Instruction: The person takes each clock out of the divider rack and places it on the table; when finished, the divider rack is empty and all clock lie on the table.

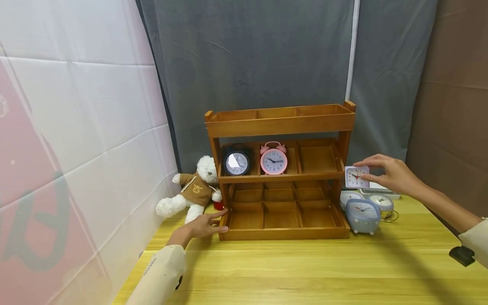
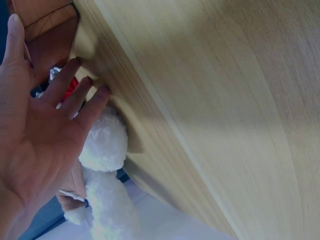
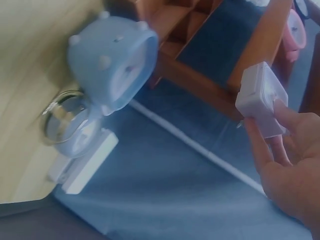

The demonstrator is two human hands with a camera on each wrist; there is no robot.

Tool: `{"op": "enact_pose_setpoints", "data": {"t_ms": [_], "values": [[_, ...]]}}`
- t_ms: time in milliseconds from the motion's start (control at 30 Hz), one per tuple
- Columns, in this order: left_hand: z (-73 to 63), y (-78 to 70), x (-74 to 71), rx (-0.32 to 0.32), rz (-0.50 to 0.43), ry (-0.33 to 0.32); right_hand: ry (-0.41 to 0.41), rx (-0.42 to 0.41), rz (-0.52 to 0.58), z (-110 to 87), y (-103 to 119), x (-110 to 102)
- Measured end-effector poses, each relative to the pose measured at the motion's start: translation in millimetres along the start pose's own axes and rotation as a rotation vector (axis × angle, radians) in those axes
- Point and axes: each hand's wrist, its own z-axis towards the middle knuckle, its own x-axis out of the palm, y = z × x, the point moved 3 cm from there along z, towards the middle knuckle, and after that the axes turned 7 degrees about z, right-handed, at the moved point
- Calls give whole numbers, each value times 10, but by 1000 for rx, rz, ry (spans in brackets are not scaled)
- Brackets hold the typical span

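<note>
Small square alarm clock (image 1: 350,181) pinched in the right hand (image 1: 392,173), in the air by the wooden rack's (image 1: 282,234) right edge.
Left hand (image 1: 202,226): fingers loosely spread, touching the rack's front left corner, gripping nothing. Main risk, my read: fingertip-only hold on smooth-looking plastic; a slip drops it onto the blue-grey alarm clock (image 1: 364,219) standing on the counter (image 1: 289,271) beside the rack's front right corner. Swinging left too low or early could clip the right upright; a hard left-hand push could shift the rack and jolt the round black clock (image 1: 236,164) and pink twin-bell clock (image 1: 273,162). Held clock: boxy, rounded corners, pale case. Rack: brown wood, divided trays. Teddy bear (image 1: 197,187): white plush, brown top, near the rack's left edge.
</note>
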Motion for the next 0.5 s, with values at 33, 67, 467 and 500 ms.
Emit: {"op": "enact_pose_setpoints", "data": {"t_ms": [33,67,467,500], "values": [[3,-1,-1,1,-2,0,1,0,-6,-32,-33,-6],[6,3,0,1,-4,1,2,4,-13,-65,-67,-11],[23,28,12,-8,6,-3,52,96,-26,-514,-465,-122],[27,25,14,-8,9,-4,59,106,-26,-553,-501,-133]]}}
